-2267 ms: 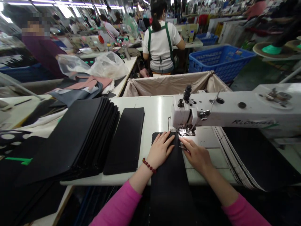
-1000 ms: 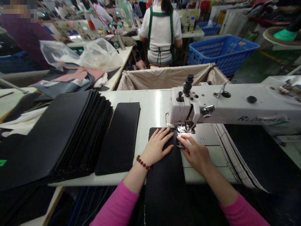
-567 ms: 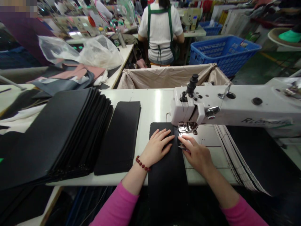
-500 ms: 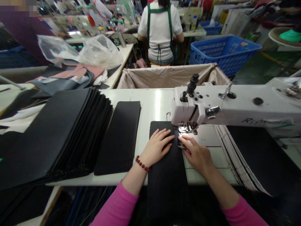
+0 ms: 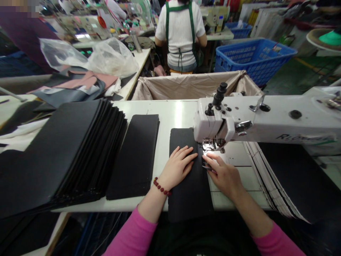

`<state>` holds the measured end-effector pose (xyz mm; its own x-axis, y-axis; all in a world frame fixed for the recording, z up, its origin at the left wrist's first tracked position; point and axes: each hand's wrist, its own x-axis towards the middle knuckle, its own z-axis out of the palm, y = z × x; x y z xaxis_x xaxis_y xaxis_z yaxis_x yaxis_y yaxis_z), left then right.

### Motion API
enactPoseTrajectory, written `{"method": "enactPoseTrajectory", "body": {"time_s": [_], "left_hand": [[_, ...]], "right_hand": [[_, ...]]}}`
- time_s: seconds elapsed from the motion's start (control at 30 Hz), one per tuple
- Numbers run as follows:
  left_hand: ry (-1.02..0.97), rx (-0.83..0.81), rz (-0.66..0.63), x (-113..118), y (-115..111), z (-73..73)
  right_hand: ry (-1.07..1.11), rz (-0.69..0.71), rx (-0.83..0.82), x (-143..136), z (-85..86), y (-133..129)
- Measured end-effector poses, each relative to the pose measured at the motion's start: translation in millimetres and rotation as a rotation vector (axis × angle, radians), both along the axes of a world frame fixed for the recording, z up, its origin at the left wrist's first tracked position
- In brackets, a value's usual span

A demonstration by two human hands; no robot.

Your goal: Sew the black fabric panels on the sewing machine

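Note:
A long black fabric panel (image 5: 190,202) lies on the machine bed, its right edge under the presser foot (image 5: 209,145) of a white sewing machine (image 5: 266,115). My left hand (image 5: 181,163) rests flat on the panel with fingers spread, left of the foot. Close in front of the foot, my right hand (image 5: 222,174) is curled around what look like small metal thread snips (image 5: 207,167), mostly hidden in the palm. Its fingertips touch the panel's right edge.
Left stand a tall stack of black panels (image 5: 77,142) and a lower pile (image 5: 134,153). Black panels with pale edges (image 5: 295,170) lie under the machine arm. Behind the table are a beige cloth-lined bin (image 5: 186,85), a blue basket (image 5: 247,58) and a seated co-worker (image 5: 181,35).
The black panel has slid forward, away from me, past the presser foot; its near end is now closer to the table edge. Both hands have stayed almost in place.

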<state>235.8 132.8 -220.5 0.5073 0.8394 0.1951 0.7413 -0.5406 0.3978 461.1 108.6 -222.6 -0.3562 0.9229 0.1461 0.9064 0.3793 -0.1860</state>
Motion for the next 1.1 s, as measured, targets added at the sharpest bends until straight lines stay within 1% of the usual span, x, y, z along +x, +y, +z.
{"method": "enactPoseTrajectory", "body": {"time_s": [0.33,0.63,0.9,1.1], "left_hand": [[0.018,0.006,0.014,0.0,-0.3,-0.5],[0.007,0.014,0.023,-1.2,0.1,3.2],[-0.008,0.017,0.023,-1.7,0.3,0.9],[-0.013,0.019,0.034,-1.3,1.0,0.0]], "right_hand": [[0.013,-0.006,-0.007,0.0,-1.0,-0.2],[0.030,-0.006,-0.023,0.4,-0.2,0.3],[0.035,-0.002,-0.007,0.3,-0.7,-0.3],[0.022,-0.006,-0.025,-0.1,1.1,-0.2]]}}
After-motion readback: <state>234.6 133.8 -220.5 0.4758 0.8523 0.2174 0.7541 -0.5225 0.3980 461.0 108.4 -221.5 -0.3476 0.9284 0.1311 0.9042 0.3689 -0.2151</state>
